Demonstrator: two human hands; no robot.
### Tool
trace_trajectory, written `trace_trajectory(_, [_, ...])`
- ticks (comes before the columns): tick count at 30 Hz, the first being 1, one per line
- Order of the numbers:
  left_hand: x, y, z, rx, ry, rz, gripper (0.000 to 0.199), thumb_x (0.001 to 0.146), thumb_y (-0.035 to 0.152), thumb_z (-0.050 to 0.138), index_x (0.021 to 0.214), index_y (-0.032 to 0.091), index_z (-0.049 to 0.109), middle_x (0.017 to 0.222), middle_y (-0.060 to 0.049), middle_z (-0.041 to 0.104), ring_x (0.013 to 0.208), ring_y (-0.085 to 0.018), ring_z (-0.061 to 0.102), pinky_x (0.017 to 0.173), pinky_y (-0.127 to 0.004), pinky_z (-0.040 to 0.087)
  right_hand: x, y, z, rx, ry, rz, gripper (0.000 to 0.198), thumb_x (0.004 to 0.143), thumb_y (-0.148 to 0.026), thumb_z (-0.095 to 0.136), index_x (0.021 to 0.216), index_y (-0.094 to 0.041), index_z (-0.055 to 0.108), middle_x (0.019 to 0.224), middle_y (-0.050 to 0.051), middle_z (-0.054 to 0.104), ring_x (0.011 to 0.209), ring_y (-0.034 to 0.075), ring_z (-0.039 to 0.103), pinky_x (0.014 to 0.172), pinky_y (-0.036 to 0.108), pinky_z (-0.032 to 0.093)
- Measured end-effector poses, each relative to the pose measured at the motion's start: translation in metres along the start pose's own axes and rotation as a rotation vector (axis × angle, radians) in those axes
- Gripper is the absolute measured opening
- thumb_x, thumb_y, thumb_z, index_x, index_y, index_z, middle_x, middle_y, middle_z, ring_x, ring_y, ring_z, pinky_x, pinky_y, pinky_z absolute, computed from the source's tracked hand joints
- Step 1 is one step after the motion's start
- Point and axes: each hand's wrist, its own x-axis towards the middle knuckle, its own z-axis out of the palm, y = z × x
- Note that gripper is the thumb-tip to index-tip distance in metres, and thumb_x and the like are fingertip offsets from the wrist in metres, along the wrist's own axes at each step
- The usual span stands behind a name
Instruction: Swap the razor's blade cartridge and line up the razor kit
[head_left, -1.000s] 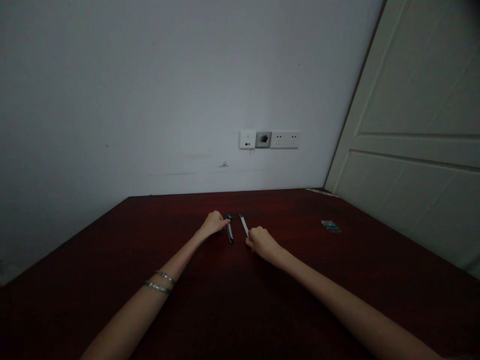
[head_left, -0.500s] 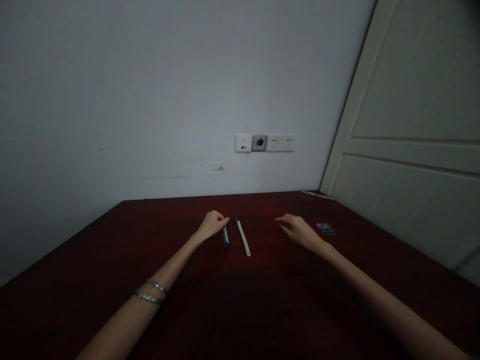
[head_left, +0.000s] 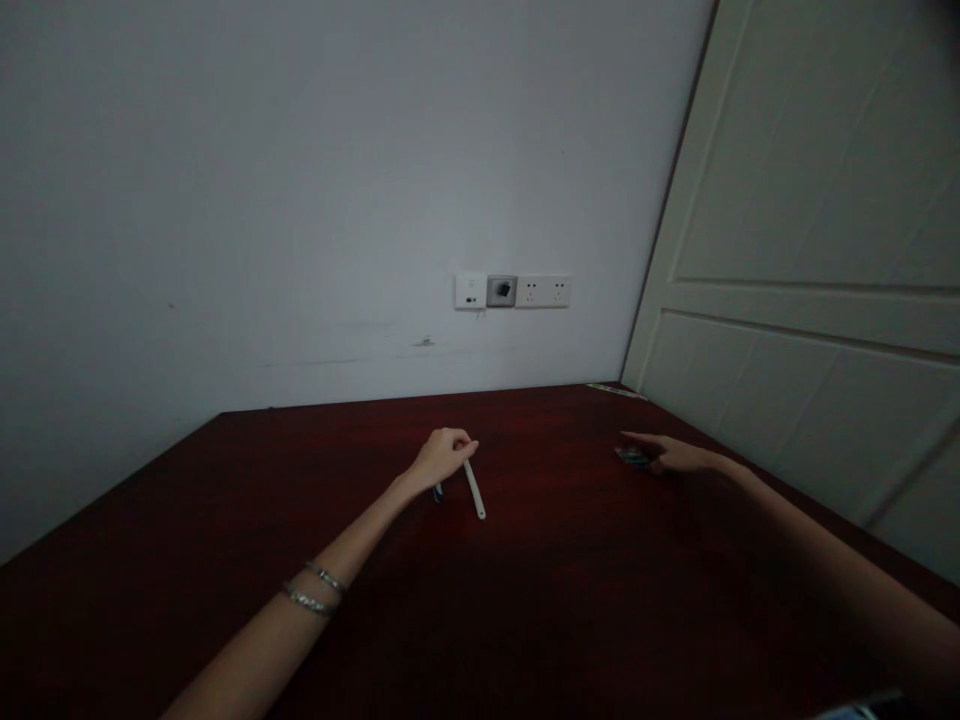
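Observation:
My left hand is at the upper end of a slim white stick with a small hole at its near end. Thumb and forefinger are pinched together there, and they hide the stick's far end. Partly covered by that hand, a slim dark-and-light tool lies just left of the stick; its kind cannot be made out. Over on the right, my right hand reaches over a small clear packet with blue-green contents. Its forefinger is stretched out and the thumb is apart from it, both at the packet.
The dark red tabletop meets a pale wall with sockets. A light panelled door stands along the right side. A thin pale strip lies at the back right corner. Something bluish shows at the bottom right edge.
My right hand has moved right, from bare table to the packet. My left hand has shifted from the dark tool to the white stick's upper end. The view has turned slightly right.

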Motion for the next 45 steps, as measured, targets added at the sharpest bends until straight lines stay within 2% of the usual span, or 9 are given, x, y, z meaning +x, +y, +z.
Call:
trace_trajectory(3, [-0.003,0.004,0.007,-0.083,-0.009,0.057,0.03,0.078,0.038,0.048,0.07,0.014,0.064,0.061,-0.002,0.059,0.057,-0.013,0.052,0.055,-0.022,0.037,0.0,0.006,-0.002,0.07,-0.032,-0.047,0.086,0.055,-0.022,0.057,0.138,-0.019,0.033,0.135,0.008,0.045,0.122,0.028,0.042,0.1,0.04,0.033])
trace_trajectory(9, [-0.006,0.025,0.013,-0.295,-0.081,0.048,0.031,0.079,0.039,0.048,0.07,0.013,0.061,0.053,0.0,0.055,0.05,-0.011,0.051,0.052,-0.021,0.037,0.0,0.009,-0.001,0.114,-0.059,-0.104,0.079,0.062,-0.032,0.062,0.136,-0.02,0.037,0.134,0.007,0.046,0.122,0.027,0.042,0.104,0.041,0.029])
trace_trajectory(14, [-0.008,0.038,0.013,-0.324,-0.1,0.066,0.03,0.079,0.038,0.049,0.071,0.012,0.062,0.052,0.0,0.055,0.05,-0.01,0.051,0.052,-0.021,0.037,-0.003,0.015,0.006,0.165,0.001,-0.132,0.079,0.065,-0.038,0.062,0.137,-0.021,0.035,0.133,0.008,0.047,0.123,0.025,0.042,0.105,0.044,0.028])
trace_trajectory(20, [-0.008,0.037,0.013,-0.296,-0.069,0.101,0.027,0.078,0.036,0.052,0.073,0.013,0.064,0.058,-0.002,0.06,0.055,-0.011,0.054,0.056,-0.022,0.04,-0.003,0.013,0.013,0.205,0.107,-0.159,0.081,0.068,-0.041,0.061,0.139,-0.018,0.029,0.13,0.011,0.05,0.12,0.026,0.045,0.103,0.044,0.031])
trace_trajectory(23, [-0.005,0.037,0.016,-0.289,-0.049,0.13,0.023,0.076,0.035,0.056,0.077,0.013,0.065,0.069,-0.004,0.064,0.065,-0.013,0.057,0.061,-0.023,0.043,0.001,-0.011,0.016,0.204,0.161,-0.194,0.08,0.069,-0.041,0.06,0.139,-0.017,0.029,0.127,0.012,0.053,0.117,0.026,0.048,0.102,0.044,0.033])
trace_trajectory(27, [-0.005,0.038,0.019,-0.222,-0.069,0.169,0.025,0.073,0.032,0.06,0.09,0.013,0.065,0.08,-0.005,0.065,0.073,-0.014,0.058,0.067,-0.026,0.046,0.006,-0.061,0.024,0.209,0.213,-0.264,0.08,0.069,-0.039,0.062,0.139,-0.019,0.027,0.124,0.012,0.055,0.113,0.025,0.052,0.099,0.044,0.037])
trace_trajectory(35, [-0.012,0.046,0.014,0.068,-0.047,0.278,0.05,0.069,0.035,0.066,0.112,0.011,0.055,0.107,-0.011,0.058,0.1,-0.022,0.05,0.089,-0.035,0.04,0.01,-0.156,0.045,0.205,0.149,-0.473,0.082,0.07,-0.032,0.064,0.14,-0.023,0.021,0.116,0.009,0.057,0.104,0.021,0.056,0.093,0.041,0.043])
trace_trajectory(40, [-0.016,0.049,0.009,0.206,-0.068,0.278,0.056,0.068,0.041,0.066,0.115,0.011,0.053,0.11,-0.011,0.055,0.102,-0.024,0.047,0.091,-0.037,0.038,0.006,-0.195,0.059,0.185,0.067,-0.565,0.079,0.072,-0.031,0.063,0.139,-0.024,0.022,0.117,0.008,0.056,0.105,0.02,0.055,0.095,0.042,0.04])
trace_trajectory(45, [-0.019,0.043,0.009,0.307,-0.071,0.269,0.048,0.067,0.044,0.065,0.104,0.014,0.06,0.099,-0.009,0.057,0.093,-0.024,0.049,0.084,-0.036,0.04,0.006,-0.215,0.069,0.177,0.012,-0.613,0.077,0.073,-0.032,0.063,0.138,-0.024,0.022,0.117,0.008,0.056,0.107,0.021,0.054,0.096,0.042,0.039])
